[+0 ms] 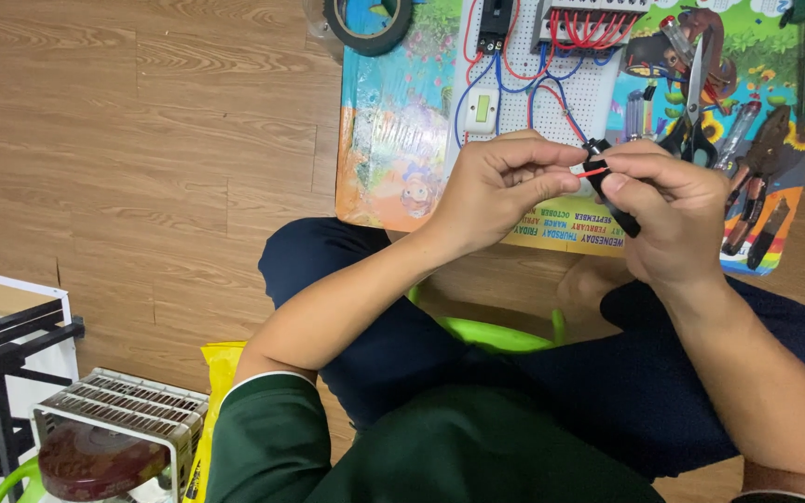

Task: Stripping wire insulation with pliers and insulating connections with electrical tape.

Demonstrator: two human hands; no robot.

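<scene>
Wooden floorboards (142,140) fill the left of the view, and low in that corner sit one white wire-grilled appliance (114,438) and one dark metal frame (2,354). Moving right, one roll of black tape (368,23) lies at the top edge, just touching the corner of one bright, colourful picture mat (393,140). On that mat rests one white perforated board (552,98), and it carries a pale switch (483,109), a black breaker (494,23) and a grey terminal block (584,19), all strung together with red and blue wires (552,79). Now the hands, both raised just in front of the board's lower edge: the left hand (500,186) is curled, thumb and forefinger pinching one thin red wire (593,171). That wire runs straight across the small gap to the right hand (673,214), which is closed around one slim black tool (610,191), its head clamped at the wire's end. So wire and tool sit right between the two hands, fingertips nearly meeting. Further right on the mat I count one pair of scissors (694,112), two pliers with red-and-black grips (758,191), and one green-handled screwdriver (801,47) along the edge. Below, dark trousers (402,345) and green sleeves (263,438) frame a green plastic rim (486,333), its contents hidden.
</scene>
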